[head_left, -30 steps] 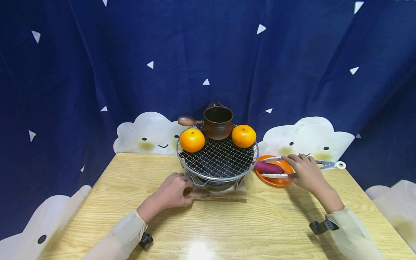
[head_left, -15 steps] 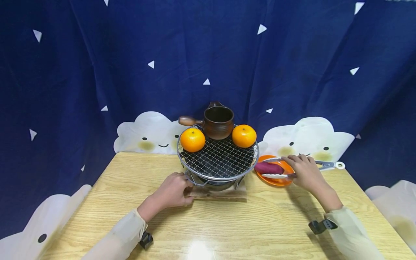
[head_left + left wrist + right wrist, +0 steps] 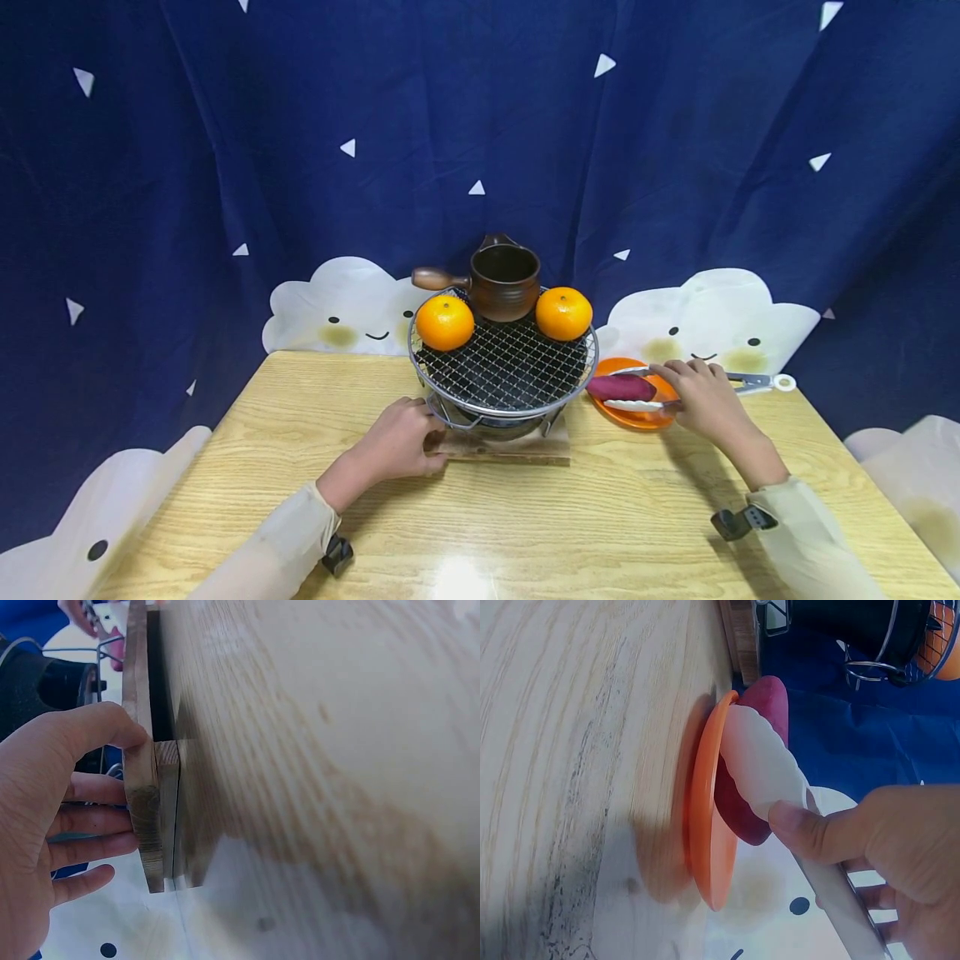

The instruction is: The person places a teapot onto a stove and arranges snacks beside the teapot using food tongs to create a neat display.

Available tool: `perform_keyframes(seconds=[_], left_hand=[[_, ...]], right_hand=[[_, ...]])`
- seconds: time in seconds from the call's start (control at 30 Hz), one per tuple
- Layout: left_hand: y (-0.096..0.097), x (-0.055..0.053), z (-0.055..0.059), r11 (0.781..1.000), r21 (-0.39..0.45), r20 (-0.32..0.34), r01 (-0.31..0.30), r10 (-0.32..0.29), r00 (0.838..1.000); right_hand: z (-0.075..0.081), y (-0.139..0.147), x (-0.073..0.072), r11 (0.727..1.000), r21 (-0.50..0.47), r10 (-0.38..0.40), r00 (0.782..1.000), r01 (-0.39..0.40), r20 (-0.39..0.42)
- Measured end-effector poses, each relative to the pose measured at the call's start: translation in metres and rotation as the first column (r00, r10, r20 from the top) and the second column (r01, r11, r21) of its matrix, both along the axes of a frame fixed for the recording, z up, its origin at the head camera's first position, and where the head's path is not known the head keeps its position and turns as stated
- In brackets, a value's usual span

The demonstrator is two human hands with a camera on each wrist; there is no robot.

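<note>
My right hand (image 3: 705,400) holds a pair of tongs (image 3: 753,382) with white scalloped tips. Those tips stand on both sides of a purple sweet potato (image 3: 619,387), which lies on an orange plate (image 3: 636,422). In the right wrist view the thumb presses one arm of the tongs (image 3: 761,761), its white tip beside the sweet potato (image 3: 769,705). My left hand (image 3: 397,440) grips the left end of a wooden board (image 3: 517,451) under a round grill (image 3: 517,367). In the left wrist view the thumb lies on the board's (image 3: 141,817) front edge, with several fingers against its other side.
On the grill's wire mesh sit a left mandarin (image 3: 446,323), a right mandarin (image 3: 564,314) and a brown side-handled pot (image 3: 504,292) between them at the back. A blue curtain (image 3: 480,108) hangs behind the wooden table (image 3: 525,525).
Both hands keep nearly the same places. The tongs remain around the sweet potato, and it stays on the plate.
</note>
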State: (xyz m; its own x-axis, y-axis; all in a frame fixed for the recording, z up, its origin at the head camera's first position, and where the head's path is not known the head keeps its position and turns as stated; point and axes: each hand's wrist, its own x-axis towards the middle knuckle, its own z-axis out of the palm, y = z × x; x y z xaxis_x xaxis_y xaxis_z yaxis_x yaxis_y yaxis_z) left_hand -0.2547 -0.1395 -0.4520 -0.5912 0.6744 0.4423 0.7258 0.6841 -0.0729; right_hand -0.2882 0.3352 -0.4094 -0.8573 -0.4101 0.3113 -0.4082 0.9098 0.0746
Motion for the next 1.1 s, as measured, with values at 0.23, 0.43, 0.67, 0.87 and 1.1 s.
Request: perform_keyframes(seconds=[0.23, 0.43, 0.67, 0.87, 1.1], left_hand=[[0.0002, 0.0001, -0.0006, 1.0, 0.0, 0.001, 0.001, -0.001, 1.0], [0.0003, 0.0003, -0.0004, 1.0, -0.003, 0.007, 0.001, -0.001, 1.0], [0.0002, 0.0001, -0.0001, 1.0, -0.006, 0.006, -0.001, 0.001, 1.0], [-0.0001, 0.0, -0.0002, 1.0, -0.002, 0.011, 0.001, -0.001, 1.0], [-0.0003, -0.0002, -0.0007, 1.0, 0.001, 0.019, -0.004, 0.004, 1.0]], right_hand=[[-0.0002, -0.0003, 0.0008, 1.0, -0.008, -0.003, 1.0, 0.002, -0.014], [-0.0011, -0.0004, 0.0015, 1.0, -0.009, -0.006, 1.0, 0.006, -0.016], [-0.0026, -0.0008, 0.0004, 1.0, -0.017, 0.009, 0.998, -0.01, -0.055], [-0.0011, -0.0017, 0.0011, 1.0, -0.019, -0.006, 0.998, 0.005, -0.058], [0.0022, -0.0026, 0.0027, 1.0, -0.022, -0.01, 0.997, 0.008, -0.076]])
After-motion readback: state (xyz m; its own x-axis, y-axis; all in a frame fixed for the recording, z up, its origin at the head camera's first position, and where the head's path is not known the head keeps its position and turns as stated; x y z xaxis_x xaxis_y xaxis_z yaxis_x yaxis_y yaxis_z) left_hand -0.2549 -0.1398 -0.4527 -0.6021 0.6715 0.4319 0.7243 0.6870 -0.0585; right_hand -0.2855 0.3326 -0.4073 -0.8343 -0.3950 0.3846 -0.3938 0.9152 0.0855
